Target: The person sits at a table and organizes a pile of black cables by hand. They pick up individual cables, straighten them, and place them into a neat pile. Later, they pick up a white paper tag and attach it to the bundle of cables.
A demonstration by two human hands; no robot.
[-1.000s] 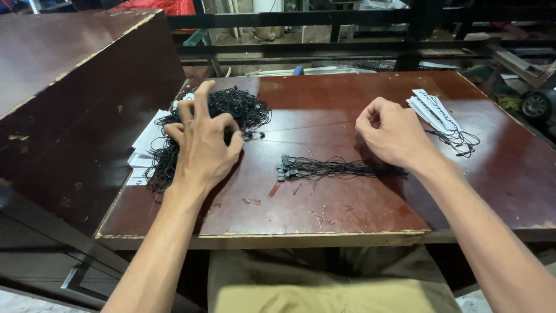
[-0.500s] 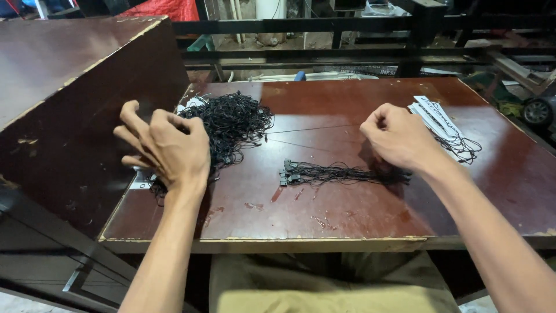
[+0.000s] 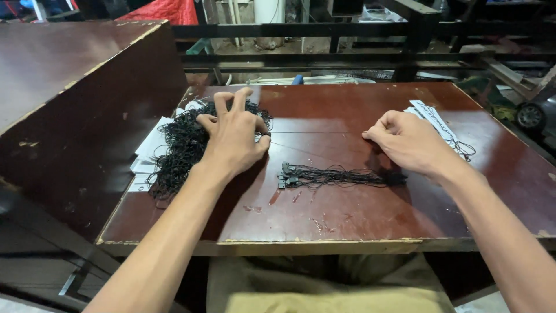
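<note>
Seen from above: a person sits at a worn reddish-brown wooden table point(image 3: 359, 232), both bare hands resting on its top.
Left hand: the left hand point(image 3: 234, 136) lies palm down on a tangled heap of black strings point(image 3: 179, 148), fingers spread and pressing into the heap; whether any string is pinched cannot be told.
Right hand: the right hand point(image 3: 408, 142) is loosely curled, fingertips down on the table, just behind the far end of a straightened bundle of black strings point(image 3: 339, 175); whether it pinches anything there cannot be told.
Thread: a single fine black thread point(image 3: 315, 148) stretches across the table from the left thumb toward the right hand.
Bundle: it lies near the table's middle, between the two hands, its small black tag ends point(image 3: 285, 175) pointing toward the heap.
Heap: it sits at the table's left side, over white paper sheets point(image 3: 152, 145) that jut past the table edge.
Far right of the table: a stack of white paper tags point(image 3: 433, 119) with black loops lies beyond the right hand.
Left of the table: a dark brown panel point(image 3: 87, 116) slopes up beside the heap.
</note>
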